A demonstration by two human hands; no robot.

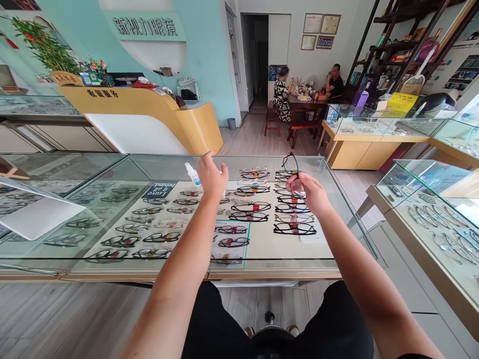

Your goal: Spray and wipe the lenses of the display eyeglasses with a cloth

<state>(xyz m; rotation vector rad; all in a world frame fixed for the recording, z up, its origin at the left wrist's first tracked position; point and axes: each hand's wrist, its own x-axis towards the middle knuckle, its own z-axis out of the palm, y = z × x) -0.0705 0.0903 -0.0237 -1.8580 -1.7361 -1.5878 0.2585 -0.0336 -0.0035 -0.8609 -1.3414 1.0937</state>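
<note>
- The right hand (312,192) gripped a pair of dark-rimmed glasses (295,170) between thumb and fingers, held up on end with one lens above the other.
- The left hand (212,175) was raised with its fingers bent and its thumb apart; whether it gripped anything could not be told.
- A small white spray bottle (193,175) leaned just to the left of the left hand; contact between the two was unclear.
- Both hands were over the glass tabletop (275,274), well apart from each other.
- Below the right hand, a column of more glasses (295,228) ran toward the person, the nearest pair dark-rimmed.
- Between the hands and a little nearer the person lay another group of frames (250,206), several with red tags.
- To the left of the left hand, a dark card with white lettering (160,191) lay near rows of spectacles (119,242).
- Farther left of that hand stood a tilted white panel (45,217).
- Beyond the left hand was a yellow and white reception desk (200,127).
- To the right of the right hand stood a second glass case (426,214) with eyewear inside.
- Far beyond the right hand, two people (281,94) sat at a wooden table (305,104).
</note>
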